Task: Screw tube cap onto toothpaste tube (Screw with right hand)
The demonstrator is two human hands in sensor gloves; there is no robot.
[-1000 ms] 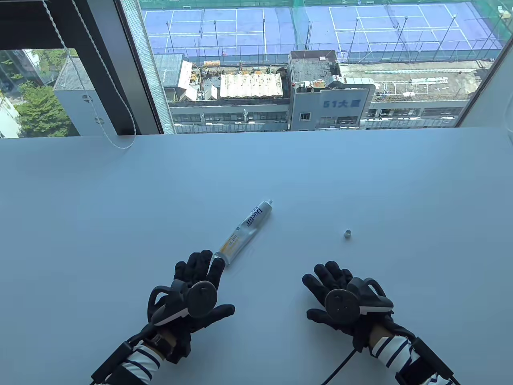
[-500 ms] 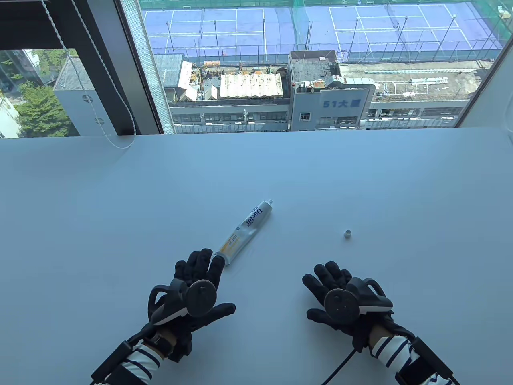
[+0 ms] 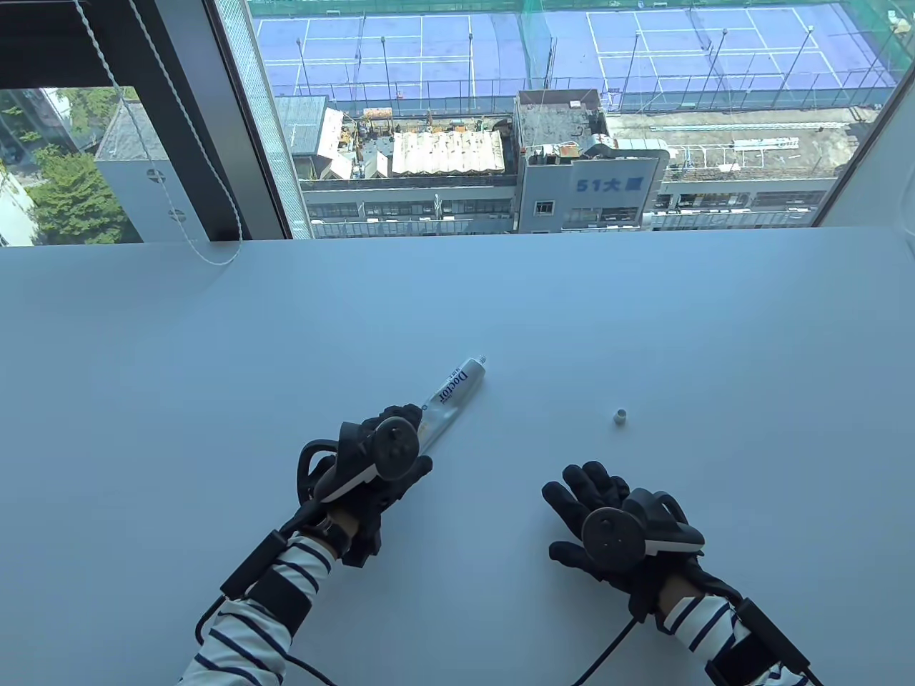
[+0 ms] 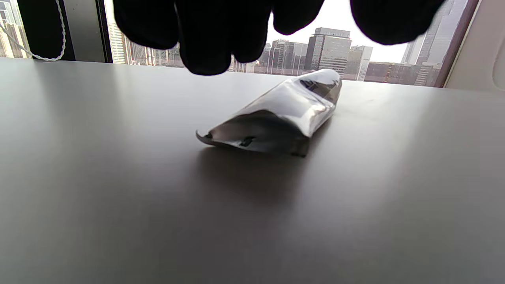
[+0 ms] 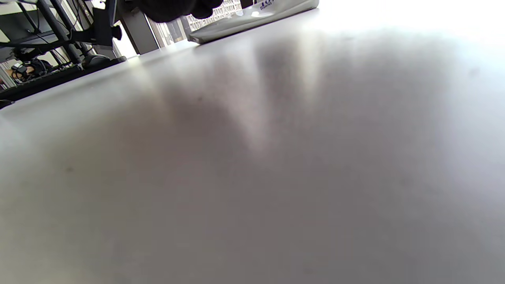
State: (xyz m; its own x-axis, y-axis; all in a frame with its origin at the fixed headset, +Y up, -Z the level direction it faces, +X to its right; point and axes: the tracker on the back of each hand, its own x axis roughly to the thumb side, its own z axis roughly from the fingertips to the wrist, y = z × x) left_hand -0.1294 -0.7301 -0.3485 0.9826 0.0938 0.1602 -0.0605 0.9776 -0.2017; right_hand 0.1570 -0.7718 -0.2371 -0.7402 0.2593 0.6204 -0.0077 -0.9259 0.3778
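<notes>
The white toothpaste tube (image 3: pixel 457 382) lies on the white table (image 3: pixel 179 371), its bare threaded nozzle pointing away to the upper right. The small white cap (image 3: pixel 621 416) stands apart to its right. My left hand (image 3: pixel 402 429) is over the tube's crimped near end. In the left wrist view its fingers (image 4: pixel 209 43) hang spread just above the tube (image 4: pixel 284 114) without gripping it. My right hand (image 3: pixel 572 514) rests flat on the table, fingers spread and empty, below and left of the cap. The tube also shows in the right wrist view (image 5: pixel 252 19).
A window runs along the table's far edge, with a blind cord (image 3: pixel 207 254) lying on the table at the back left. A dark window frame post (image 3: pixel 214 121) stands behind it.
My left hand has moved forward and right from the table onto the space over the tube's near end. The right hand, tube and cap have stayed put.
</notes>
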